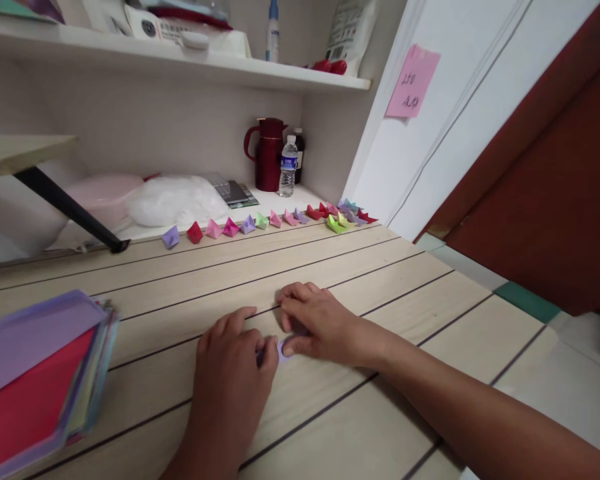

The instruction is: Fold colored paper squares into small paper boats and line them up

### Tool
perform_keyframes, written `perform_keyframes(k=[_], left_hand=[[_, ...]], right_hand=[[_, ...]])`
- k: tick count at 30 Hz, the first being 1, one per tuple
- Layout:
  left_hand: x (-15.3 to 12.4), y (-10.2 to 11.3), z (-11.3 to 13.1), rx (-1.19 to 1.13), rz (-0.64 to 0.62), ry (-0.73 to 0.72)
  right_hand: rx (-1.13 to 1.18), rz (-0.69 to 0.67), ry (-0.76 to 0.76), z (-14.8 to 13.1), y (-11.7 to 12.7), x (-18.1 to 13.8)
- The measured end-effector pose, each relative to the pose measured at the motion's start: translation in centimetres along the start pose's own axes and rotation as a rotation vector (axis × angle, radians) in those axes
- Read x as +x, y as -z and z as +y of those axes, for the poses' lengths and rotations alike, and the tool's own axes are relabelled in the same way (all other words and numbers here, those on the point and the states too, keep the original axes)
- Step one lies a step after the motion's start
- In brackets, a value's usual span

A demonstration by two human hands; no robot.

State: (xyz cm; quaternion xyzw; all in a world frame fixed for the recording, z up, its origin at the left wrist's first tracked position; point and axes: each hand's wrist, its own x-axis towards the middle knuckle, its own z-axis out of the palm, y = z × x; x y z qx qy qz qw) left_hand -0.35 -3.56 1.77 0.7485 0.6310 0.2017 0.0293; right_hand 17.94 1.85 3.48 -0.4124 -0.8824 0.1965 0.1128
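A small folded piece of purple paper (282,352) lies between my hands, low over the slatted table, mostly covered by fingers. My left hand (237,363) is closed on its left side, with thumb and curled forefinger at the paper. From the right, my right hand (323,327) has its thumb on the paper's other edge and its fingers bent over above. The exact fold shape is hidden.
Small folded paper boats (213,229) in several colours line the table's far edge, with a cluster (345,219) at the right. Coloured paper sheets (40,373) are stacked at left. Behind stand a red jug (269,157) and a water bottle (289,167). A black shelf leg (73,210) slants down at left.
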Motion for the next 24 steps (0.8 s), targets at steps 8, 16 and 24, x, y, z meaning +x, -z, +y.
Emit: perform_keyframes(k=[8,16,24], left_hand=[[-0.2,0.9,-1.7,0.114,0.011,-0.050],[-1.9,3.1,-3.1,0.267,0.085,-0.452],[-4.0,1.7,-3.7,0.309,-0.072,-0.793]], right_hand=[[0.013,-0.023,-0.018,-0.6,0.3,0.2],[0.024,-0.034,0.017,-0.4,0.4,0.5],[0.018,-0.028,0.023,-0.5,0.5,0.0]])
